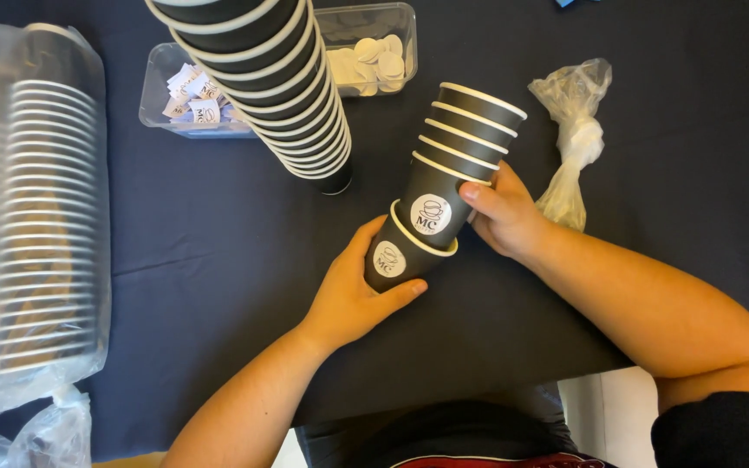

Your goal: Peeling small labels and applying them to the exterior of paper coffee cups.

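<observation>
My left hand (353, 295) grips the bottom black paper cup (392, 260), which has a white rim and a round white sticker. My right hand (504, 212) holds a short stack of black cups (457, 165) nested into that bottom cup; the stack tilts up to the right. Both hands work over a dark tablecloth (218, 243) near the table's front edge.
A tall stack of black cups (279, 78) rises at top centre. Behind it stand a clear tub of round stickers (192, 100) and a clear tub of white discs (374, 52). A bagged sleeve of cups (36, 217) lies at left, a knotted plastic bag (574, 139) at right.
</observation>
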